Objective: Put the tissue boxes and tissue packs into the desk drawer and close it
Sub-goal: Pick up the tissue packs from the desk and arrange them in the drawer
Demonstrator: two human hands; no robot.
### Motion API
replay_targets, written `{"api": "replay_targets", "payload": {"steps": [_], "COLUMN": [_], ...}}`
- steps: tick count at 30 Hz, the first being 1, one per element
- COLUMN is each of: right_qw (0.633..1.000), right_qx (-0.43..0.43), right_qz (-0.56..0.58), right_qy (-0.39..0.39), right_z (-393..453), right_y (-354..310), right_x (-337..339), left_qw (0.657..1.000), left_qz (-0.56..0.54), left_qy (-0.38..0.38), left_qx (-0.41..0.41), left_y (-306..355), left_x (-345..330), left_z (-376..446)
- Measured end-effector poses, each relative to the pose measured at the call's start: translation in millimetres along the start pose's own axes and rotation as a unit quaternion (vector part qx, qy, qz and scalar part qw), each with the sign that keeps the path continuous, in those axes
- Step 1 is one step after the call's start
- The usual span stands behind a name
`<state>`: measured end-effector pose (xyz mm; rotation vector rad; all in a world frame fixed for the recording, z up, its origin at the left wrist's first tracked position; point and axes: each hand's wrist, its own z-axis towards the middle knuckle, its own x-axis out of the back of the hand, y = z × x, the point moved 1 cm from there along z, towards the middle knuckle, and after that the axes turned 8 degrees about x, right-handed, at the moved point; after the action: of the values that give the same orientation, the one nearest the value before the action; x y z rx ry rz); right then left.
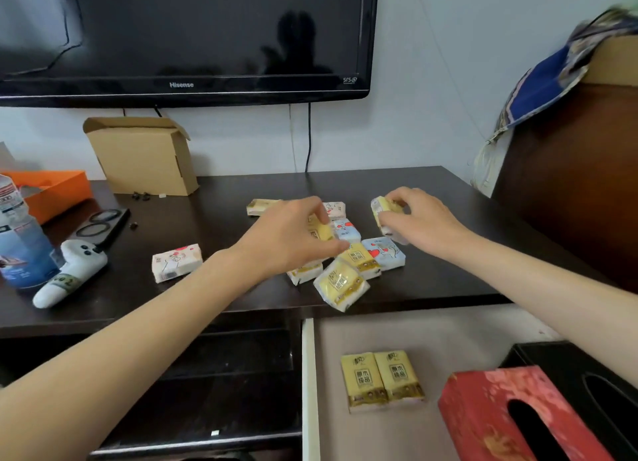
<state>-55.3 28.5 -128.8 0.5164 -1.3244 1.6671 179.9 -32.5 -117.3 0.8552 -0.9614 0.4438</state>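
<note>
Several small tissue packs lie in a cluster on the dark desk (221, 288). My left hand (286, 239) is closed around a yellow tissue pack (319, 232) in the middle of the cluster. My right hand (421, 219) grips another tissue pack (381, 212), lifted slightly at the cluster's right. A pink-white pack (176, 262) lies apart to the left. The open drawer (431, 329) at lower right holds two yellow packs (381, 379), a red tissue box (511, 415) and a black tissue box (593, 374).
A white controller (70, 270), a water bottle (19, 239), an orange box (55, 189) and a cardboard box (145, 156) occupy the desk's left and back. A dark television (186, 35) hangs on the wall. A brown cabinet (580, 184) stands at right.
</note>
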Motion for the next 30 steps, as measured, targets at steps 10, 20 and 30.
{"api": "replay_targets", "payload": {"steps": [10,20,30], "right_qw": [0.987,0.956,0.899], "right_qx": [0.023,0.076,0.116], "right_qz": [-0.105,-0.180,-0.297], "right_qy": [-0.116,-0.219,-0.300], "right_z": [-132,-197,-216], "right_y": [0,7,17], "right_x": [-14,-42,-61], "left_qw": [0.991,0.961,0.943], "left_qz": [0.048,0.130,0.212], "left_qy": [-0.118,-0.228,-0.227], "left_qx": [-0.050,-0.092,-0.123], "left_y": [48,50,34], "left_x": [-65,-139,-140], "left_z": [-113,-169,-179]}}
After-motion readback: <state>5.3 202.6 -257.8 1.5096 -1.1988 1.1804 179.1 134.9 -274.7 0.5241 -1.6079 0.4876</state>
